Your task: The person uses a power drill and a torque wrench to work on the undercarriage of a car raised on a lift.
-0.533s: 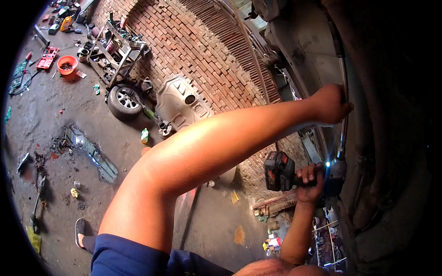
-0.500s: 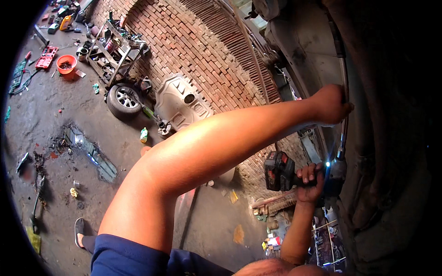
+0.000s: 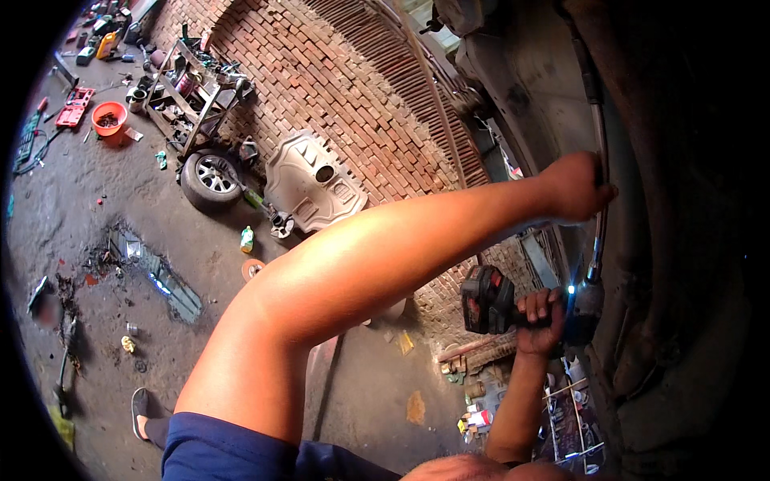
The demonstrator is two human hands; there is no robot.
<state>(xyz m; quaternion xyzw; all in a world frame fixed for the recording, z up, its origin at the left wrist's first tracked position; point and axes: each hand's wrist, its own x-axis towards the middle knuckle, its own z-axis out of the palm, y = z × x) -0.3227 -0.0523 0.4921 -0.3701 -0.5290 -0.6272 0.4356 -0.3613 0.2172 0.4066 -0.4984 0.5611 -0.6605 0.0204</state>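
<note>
My left arm, in a dark blue sleeve, reaches across to the upper right. My left hand [image 3: 579, 186] is closed around a long metal extension bar [image 3: 600, 228] that runs up along the dark underside of a vehicle [image 3: 529, 96]. Below it, my right hand [image 3: 539, 319] grips the handle of a black cordless impact wrench [image 3: 581, 313] with a bulky battery [image 3: 486, 300]. The wrench's small lamp is lit. At the nose of the wrench, the bar's lower end appears joined to it. The bar's far end fades into shadow.
A brick wall [image 3: 321, 88] stands behind my left arm. Against it lean a beige moulded panel [image 3: 309, 188], a wheel [image 3: 212, 178] and a cluttered metal frame [image 3: 192, 100]. An orange bucket [image 3: 109, 128], a red tool case [image 3: 75, 107] and a wet patch [image 3: 180, 298] are on the floor.
The view has shifted slightly, so the floor things sit a little farther left. Both hands keep their grips on the bar and the impact wrench.
</note>
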